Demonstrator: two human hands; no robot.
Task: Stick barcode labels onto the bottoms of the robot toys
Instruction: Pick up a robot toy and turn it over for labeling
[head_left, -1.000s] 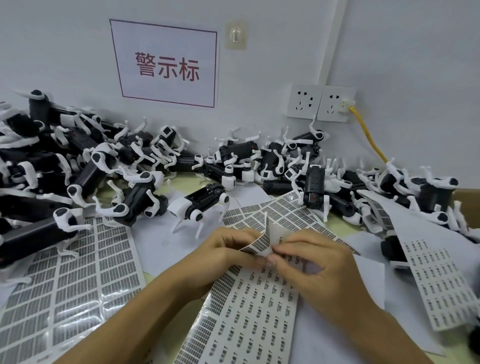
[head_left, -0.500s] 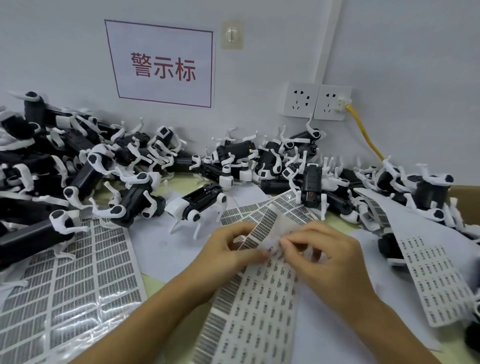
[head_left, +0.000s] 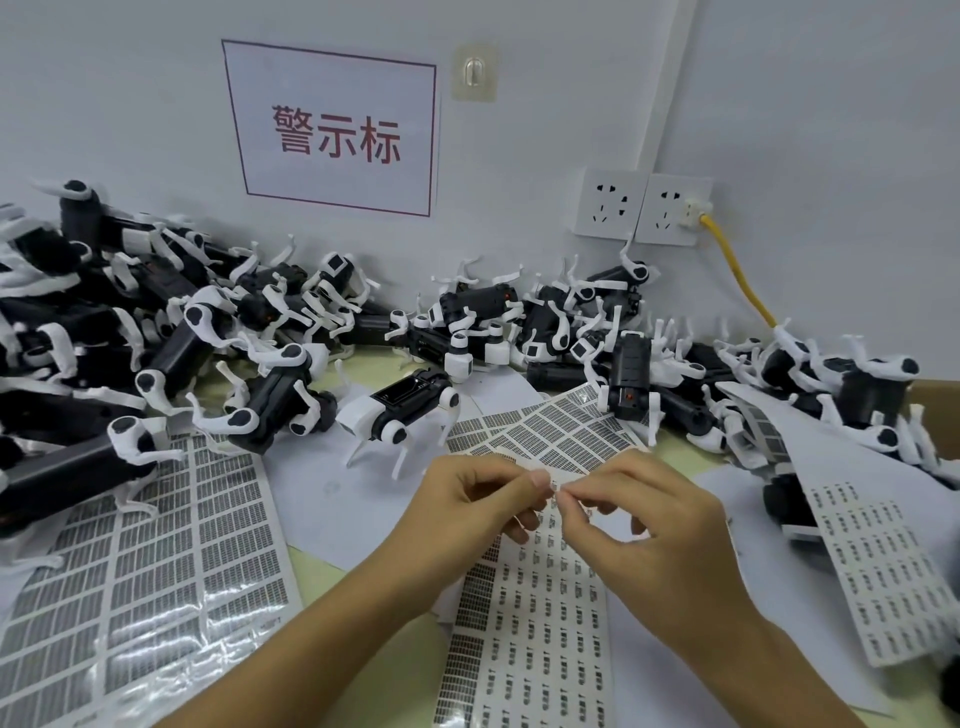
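My left hand (head_left: 467, 493) and my right hand (head_left: 644, 519) meet fingertip to fingertip above a barcode label sheet (head_left: 535, 623). Between the pinched fingers is a tiny white label (head_left: 555, 487), barely visible. A black-and-white robot dog toy (head_left: 402, 410) stands on its legs just beyond my left hand. Another robot toy (head_left: 629, 379) lies belly up behind my right hand. A long heap of robot toys (head_left: 156, 332) runs along the wall from far left to far right.
A used label sheet (head_left: 156, 571) lies at the left, another sheet (head_left: 883, 561) at the right, a third (head_left: 550, 431) under the toys. Wall sockets (head_left: 644, 208) with a yellow cable (head_left: 737, 270) and a red-lettered sign (head_left: 332, 130) are on the wall.
The label sheet that both hands held bent upward now lies flat. My hands have lifted off it, pinching a small label between them. The view shifted slightly.
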